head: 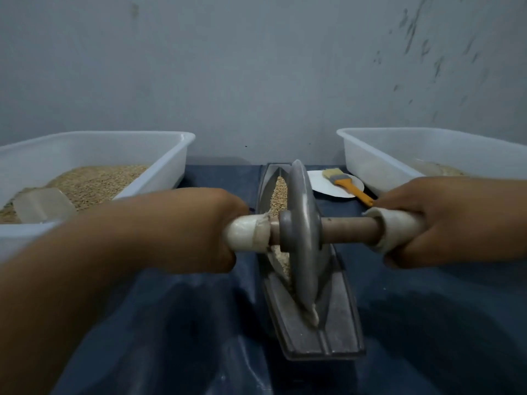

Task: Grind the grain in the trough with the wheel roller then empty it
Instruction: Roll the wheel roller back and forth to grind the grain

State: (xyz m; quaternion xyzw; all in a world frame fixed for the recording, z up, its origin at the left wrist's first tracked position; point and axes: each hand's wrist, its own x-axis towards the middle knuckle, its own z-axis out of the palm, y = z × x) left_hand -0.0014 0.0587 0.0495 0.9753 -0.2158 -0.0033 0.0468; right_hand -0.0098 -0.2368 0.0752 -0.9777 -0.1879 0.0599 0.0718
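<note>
A grey metal wheel roller stands on edge in the long boat-shaped metal trough, which runs away from me at the middle of the table. Tan grain lies in the trough groove beyond and beside the wheel. The wheel's axle has white wrapped grips at both ends. My left hand grips the left handle end and my right hand grips the right one. The wheel's lower rim sits toward the near part of the groove.
A white tub with grain and a clear scoop stands at the left. Another white tub stands at the right. Between them, a white plate holds an orange-handled brush. A dark blue cloth covers the table; a wall stands behind.
</note>
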